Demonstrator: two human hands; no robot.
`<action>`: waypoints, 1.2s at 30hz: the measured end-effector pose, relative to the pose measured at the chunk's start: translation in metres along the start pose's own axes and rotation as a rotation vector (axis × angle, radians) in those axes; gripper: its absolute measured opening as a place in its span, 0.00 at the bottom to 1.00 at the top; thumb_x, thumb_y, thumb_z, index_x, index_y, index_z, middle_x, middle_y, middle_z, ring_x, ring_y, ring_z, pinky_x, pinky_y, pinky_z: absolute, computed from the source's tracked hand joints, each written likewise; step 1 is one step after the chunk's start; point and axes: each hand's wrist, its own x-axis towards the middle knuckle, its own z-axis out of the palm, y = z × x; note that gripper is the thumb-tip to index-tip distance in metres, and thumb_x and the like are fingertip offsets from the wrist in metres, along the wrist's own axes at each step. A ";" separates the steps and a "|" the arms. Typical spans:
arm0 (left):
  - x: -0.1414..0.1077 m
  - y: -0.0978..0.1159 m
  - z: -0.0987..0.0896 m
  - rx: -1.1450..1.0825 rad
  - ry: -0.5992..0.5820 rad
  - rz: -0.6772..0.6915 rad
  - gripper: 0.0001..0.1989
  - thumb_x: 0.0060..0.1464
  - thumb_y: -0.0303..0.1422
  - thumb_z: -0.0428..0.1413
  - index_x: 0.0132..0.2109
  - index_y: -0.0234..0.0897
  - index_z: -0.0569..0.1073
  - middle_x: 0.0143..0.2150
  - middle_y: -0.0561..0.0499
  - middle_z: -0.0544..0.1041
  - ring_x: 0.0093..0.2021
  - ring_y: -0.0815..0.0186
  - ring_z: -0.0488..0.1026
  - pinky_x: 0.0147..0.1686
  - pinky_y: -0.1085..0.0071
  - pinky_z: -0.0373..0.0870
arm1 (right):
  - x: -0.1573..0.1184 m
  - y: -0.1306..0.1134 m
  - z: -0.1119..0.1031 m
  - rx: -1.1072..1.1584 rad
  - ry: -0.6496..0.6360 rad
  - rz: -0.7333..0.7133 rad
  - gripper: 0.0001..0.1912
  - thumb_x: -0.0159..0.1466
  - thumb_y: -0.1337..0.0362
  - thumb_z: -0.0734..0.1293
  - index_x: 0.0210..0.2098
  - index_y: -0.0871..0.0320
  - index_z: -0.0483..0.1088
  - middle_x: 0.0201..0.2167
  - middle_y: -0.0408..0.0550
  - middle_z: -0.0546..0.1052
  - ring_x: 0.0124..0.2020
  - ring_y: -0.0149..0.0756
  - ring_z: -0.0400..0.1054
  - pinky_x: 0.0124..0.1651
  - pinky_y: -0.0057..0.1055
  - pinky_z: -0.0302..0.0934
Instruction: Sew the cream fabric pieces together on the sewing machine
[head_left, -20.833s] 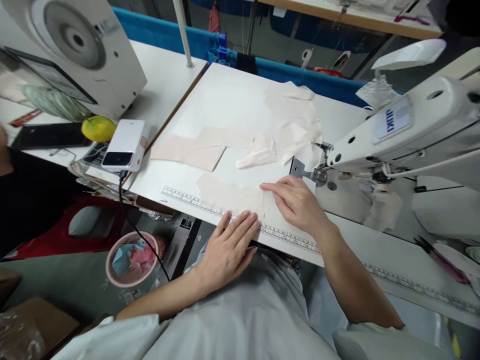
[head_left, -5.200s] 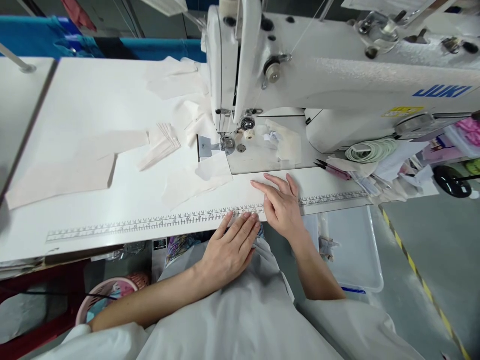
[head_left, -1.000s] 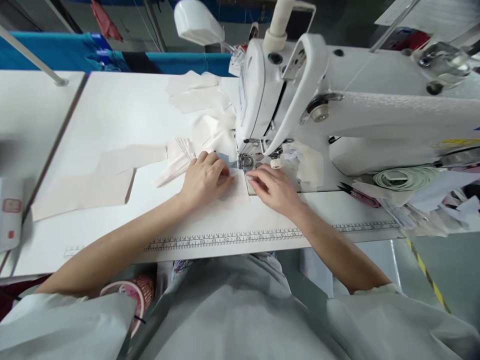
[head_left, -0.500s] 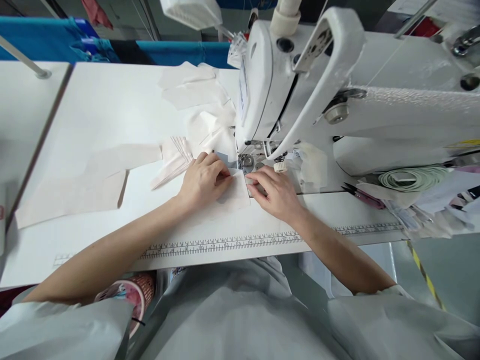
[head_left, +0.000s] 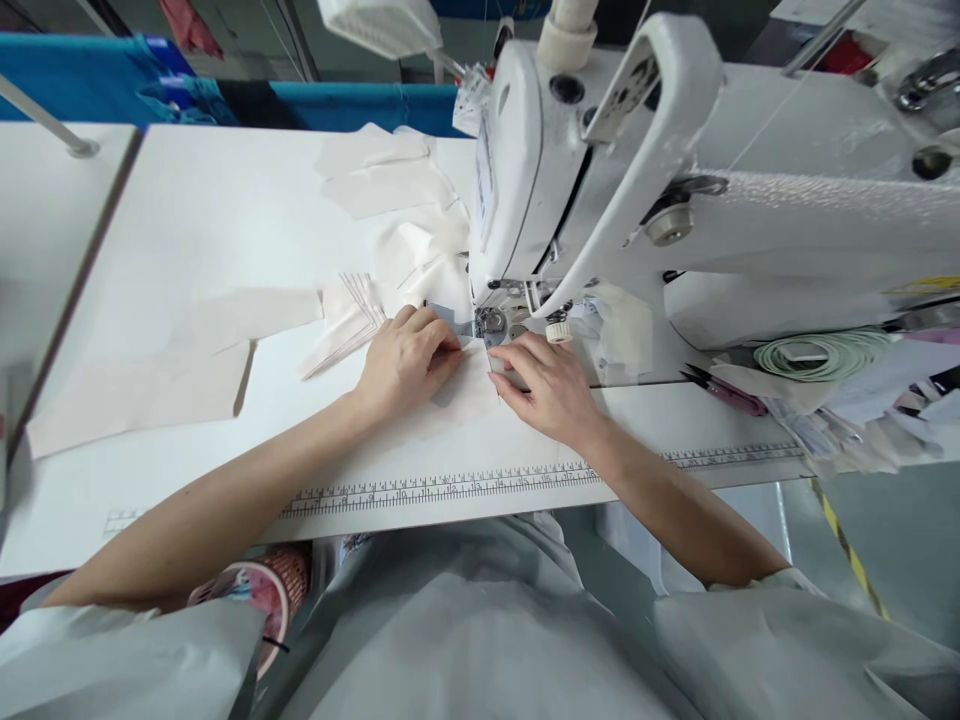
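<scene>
A thin, pale pink fabric piece (head_left: 472, 385) is lying flat between a person's two bare hands, its far end reaching close to the needle area of a sewing machine; whether the foot is bearing on it cannot be told. A broad, smooth white tabletop (head_left: 225, 220) is supporting the scene, and a glossy white metal sewing machine (head_left: 780, 240) is standing over its right half. A black-marked printed ruler strip (head_left: 450, 490) is running along the near edge, while a larger flat, pale pink cut panel (head_left: 142, 390) is resting to the left and a fanned pale pink cloth stack (head_left: 349, 320) is lying just beyond the left wrist. The left hand (head_left: 409, 360) is resting on the cloth, fingers curled and close together; whether they are pinching it cannot be told. The right hand (head_left: 551, 385) is hovering at or touching the cloth's right edge, thumb and forefinger slightly parted. Small, dark-bladed snips with a pinkish handle (head_left: 731, 395) are lying to the right. At the small, shiny metal presser foot (head_left: 491, 322), good handling is probably calling for light, even pressure, a straight edge and fingertips clear of the needle.
</scene>
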 end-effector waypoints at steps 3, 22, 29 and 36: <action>0.000 -0.001 0.000 0.000 0.000 0.004 0.05 0.60 0.31 0.55 0.37 0.37 0.74 0.37 0.47 0.76 0.42 0.57 0.70 0.40 0.63 0.68 | 0.000 0.000 0.000 -0.022 0.021 -0.021 0.11 0.70 0.61 0.60 0.46 0.57 0.72 0.39 0.50 0.77 0.39 0.38 0.71 0.44 0.37 0.58; 0.000 -0.002 0.003 -0.004 0.014 0.014 0.07 0.60 0.33 0.55 0.37 0.37 0.75 0.38 0.46 0.76 0.42 0.57 0.69 0.41 0.62 0.68 | 0.001 -0.009 -0.002 -0.181 -0.005 -0.071 0.18 0.72 0.59 0.57 0.54 0.56 0.72 0.36 0.49 0.75 0.38 0.39 0.67 0.48 0.40 0.55; 0.001 -0.001 0.003 -0.006 0.010 0.004 0.06 0.60 0.32 0.54 0.37 0.37 0.75 0.38 0.47 0.76 0.41 0.57 0.69 0.41 0.62 0.68 | 0.002 -0.002 -0.003 -0.115 0.028 -0.046 0.17 0.72 0.64 0.55 0.51 0.55 0.74 0.36 0.49 0.75 0.36 0.37 0.69 0.45 0.38 0.58; 0.000 -0.002 0.003 -0.014 0.012 0.012 0.07 0.60 0.33 0.53 0.37 0.37 0.76 0.38 0.47 0.76 0.41 0.58 0.69 0.41 0.61 0.68 | 0.001 0.000 -0.003 -0.085 0.023 -0.037 0.18 0.72 0.64 0.55 0.50 0.56 0.74 0.36 0.50 0.75 0.36 0.37 0.68 0.43 0.38 0.58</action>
